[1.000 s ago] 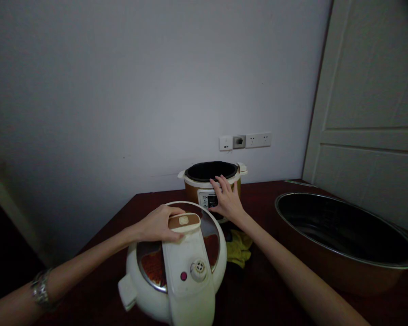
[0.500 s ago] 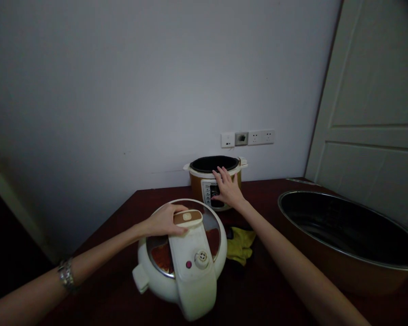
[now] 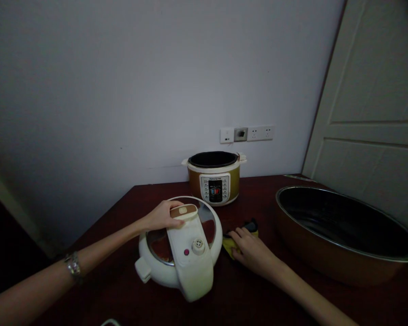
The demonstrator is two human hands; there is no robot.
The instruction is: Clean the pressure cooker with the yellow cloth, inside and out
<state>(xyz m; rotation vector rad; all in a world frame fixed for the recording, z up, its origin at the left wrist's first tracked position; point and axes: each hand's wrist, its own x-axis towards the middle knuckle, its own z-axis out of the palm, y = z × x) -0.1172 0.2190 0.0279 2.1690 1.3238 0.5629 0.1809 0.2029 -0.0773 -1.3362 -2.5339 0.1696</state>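
Observation:
My left hand (image 3: 159, 215) wraps its fingers round the brown-topped handle of a white pressure cooker lid (image 3: 193, 265). This lid has a clear round window, a steam valve and a small red button, and appears to rest on the table. To its right, my right hand (image 3: 253, 249) has its fingers curled onto a crumpled yellow and dark cloth (image 3: 229, 246), which it partly hides. Behind them stands the gold and white pressure cooker body (image 3: 197, 181), open at the top, its control panel facing me.
A large brown pot with a dark inside (image 3: 313, 251) takes up the right of the dark red table (image 3: 139, 194). Wall sockets (image 3: 258, 133) sit above the cooker, and a white door (image 3: 367, 90) is at the right. A pale curved edge (image 3: 110, 322) shows at the bottom.
My right hand has come down from the front of the cooker body onto the cloth and grasped it. My left hand keeps its hold on the lid handle.

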